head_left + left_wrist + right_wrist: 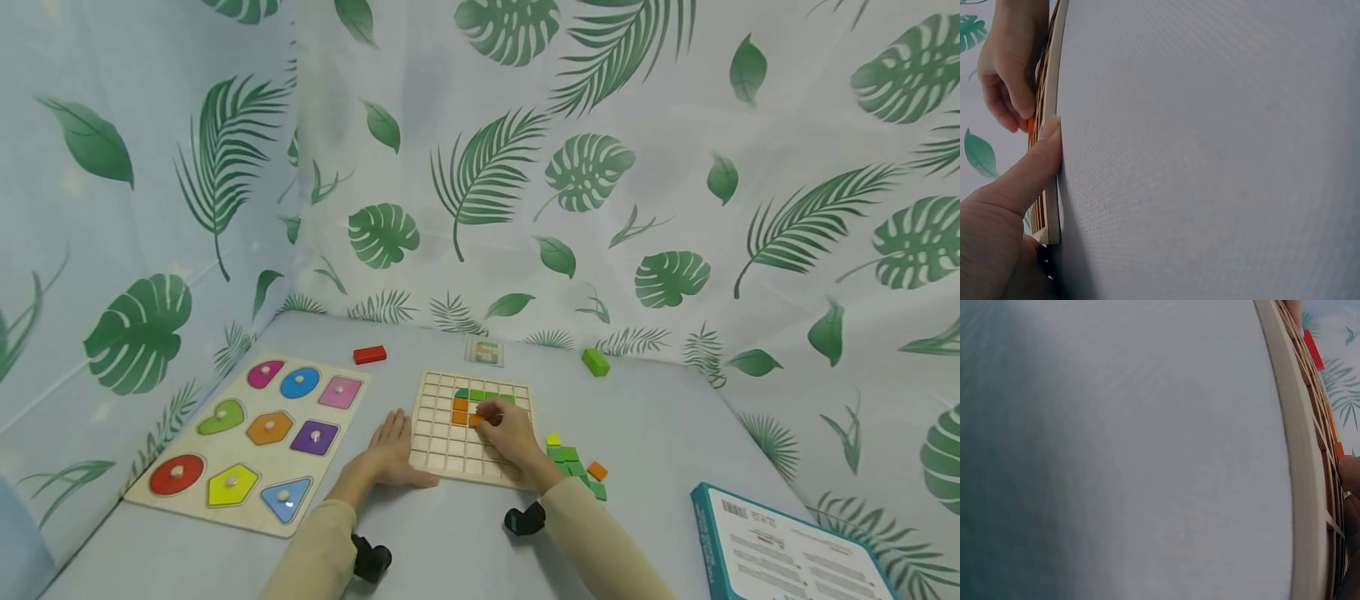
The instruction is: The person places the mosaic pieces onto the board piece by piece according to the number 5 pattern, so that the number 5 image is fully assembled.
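A wooden grid board [442, 450] [1053, 206] [1304, 487] lies flat on the table, with green tiles [477, 395] in a row and orange tiles [460, 411] in a column below its left end. My left hand [392, 450] [997, 231] rests at the board's near left corner, fingers extended along the left side and thumb on the near edge. Over the grid, my right hand [510, 433] [1013, 69] [1351, 487] pinches an orange tile [476, 421] [1339, 450] at a cell right of the orange column. The fingers partly cover that tile.
Loose green tiles [572, 462], with orange and yellow ones, lie right of the board. A shape puzzle [292, 442] is at left. Behind stand a red block [370, 355], a pattern card [484, 351] and a green block [596, 362]. A box [787, 550] sits front right.
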Demonstrator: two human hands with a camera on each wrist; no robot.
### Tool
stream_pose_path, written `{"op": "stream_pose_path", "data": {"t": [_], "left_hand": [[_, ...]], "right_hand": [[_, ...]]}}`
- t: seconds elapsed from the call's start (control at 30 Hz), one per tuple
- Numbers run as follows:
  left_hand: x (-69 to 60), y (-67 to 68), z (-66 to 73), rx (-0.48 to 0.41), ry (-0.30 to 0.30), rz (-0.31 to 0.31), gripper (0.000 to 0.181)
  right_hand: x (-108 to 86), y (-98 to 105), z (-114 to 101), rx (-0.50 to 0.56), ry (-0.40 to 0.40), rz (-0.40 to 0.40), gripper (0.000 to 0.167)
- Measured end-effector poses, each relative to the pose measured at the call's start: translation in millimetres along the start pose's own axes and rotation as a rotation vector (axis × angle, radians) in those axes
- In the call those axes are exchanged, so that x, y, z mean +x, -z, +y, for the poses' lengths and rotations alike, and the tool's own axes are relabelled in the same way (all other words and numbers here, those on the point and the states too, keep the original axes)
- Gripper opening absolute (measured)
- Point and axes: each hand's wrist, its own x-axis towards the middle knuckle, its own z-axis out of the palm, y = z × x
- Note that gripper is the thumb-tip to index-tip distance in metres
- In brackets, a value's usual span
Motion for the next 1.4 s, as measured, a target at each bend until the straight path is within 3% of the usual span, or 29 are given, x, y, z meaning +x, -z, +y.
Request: {"op": "stream_pose_path", "data": {"t": [0.3,0.47,0.67,0.83,1.03,1.2,1.4], "left_hand": [[1.4,4.2,9.8,-0.012,-0.015,-0.032,0.113],[8.2,-0.9,6.6,-0.003,-0.029,-0.001,0.114],[7.2,-0.1,6.8,-0.011,-0.028,0.004,0.114],[3.2,6.2,7.5,-0.018,-0.023,-0.007,0.115],[1.4,8.0,6.9,-0.021,-0.019,-0.012,0.113],[4.0,3.1,2.3,-0.009,0.0,-0.019,0.115],[12.2,-10.8,-8.7,0.021,0.002,-0.017,0.119]], "right_hand": [[0.0,8.4,-4.3,-0.076,0.033,0.045,0.017],[0.4,13.3,-6.9,-0.071,0.012,0.035,0.019],[-1.0,21.5,-7.4,-0.011,-0.007,0.043,0.019],[-5.5,38.5,-2.9,0.049,-0.001,0.058,0.021],[-15.7,60.7,5.8,0.082,-0.054,0.091,0.023],[-29.7,72.3,18.0,0.094,-0.077,0.118,0.022],[-41.9,80.6,36.1,0.035,-0.13,0.14,0.021]]}}
